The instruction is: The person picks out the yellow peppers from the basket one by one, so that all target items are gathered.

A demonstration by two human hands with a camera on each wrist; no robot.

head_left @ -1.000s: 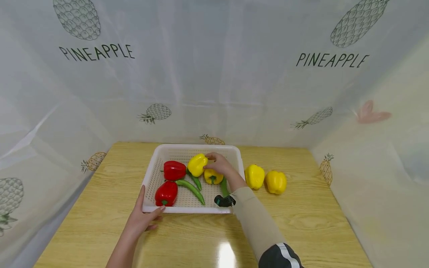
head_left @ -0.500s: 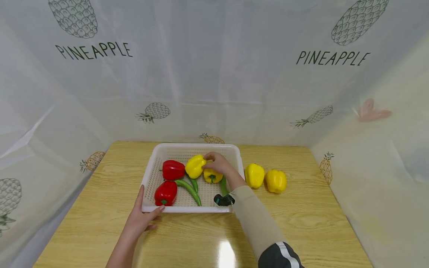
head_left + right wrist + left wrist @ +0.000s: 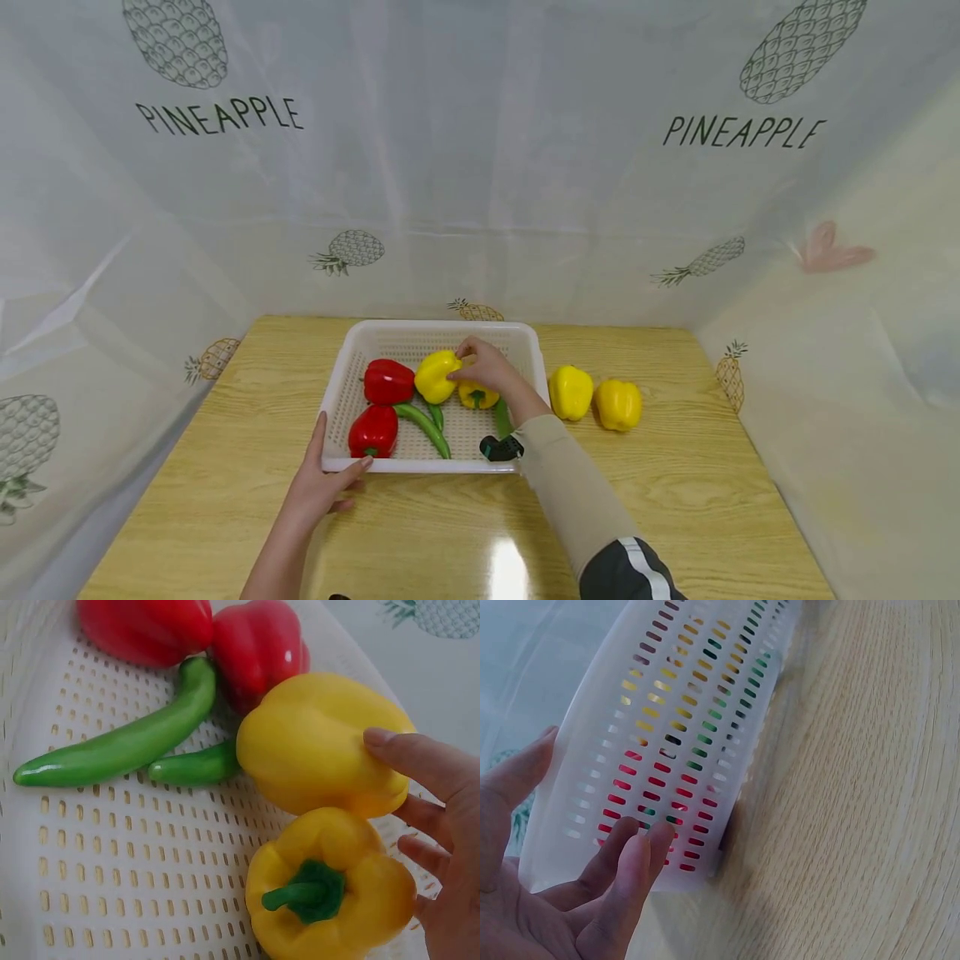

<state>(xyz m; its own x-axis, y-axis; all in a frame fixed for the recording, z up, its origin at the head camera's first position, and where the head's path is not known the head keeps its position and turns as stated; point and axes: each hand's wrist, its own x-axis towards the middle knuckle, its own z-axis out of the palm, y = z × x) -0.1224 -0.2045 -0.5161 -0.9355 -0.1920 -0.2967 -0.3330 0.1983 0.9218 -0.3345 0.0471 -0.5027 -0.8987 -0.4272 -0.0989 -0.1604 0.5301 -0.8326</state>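
A white plastic basket [image 3: 465, 467] holds several peppers. At its near left corner my left hand [image 3: 318, 479] grips the rim, with thumb and index finger on two sides; other fingers [image 3: 660, 844] lie by the perforated outer wall. My right hand [image 3: 491, 371] holds a yellow bell pepper [image 3: 319, 742] inside the basket, thumb on its side. Just below it sits another yellow bell pepper [image 3: 367, 900], green stem showing. Two red bell peppers [image 3: 388, 382] are on the left. Green chili peppers [image 3: 426, 427] lie in the middle, one partly under the held pepper.
Two yellow bell peppers, one nearer the basket [image 3: 571, 392] and one farther right [image 3: 618, 405], rest on the wooden table [image 3: 675, 500]. A green chili pepper [image 3: 502, 417] is partly hidden by the right wrist. Pineapple-print sheeting [image 3: 480, 183] surrounds the table.
The yellow bell pepper in my right hand has shifted slightly left and toward me. The green chili peppers beside it have shifted slightly. My left hand stays on the basket corner.
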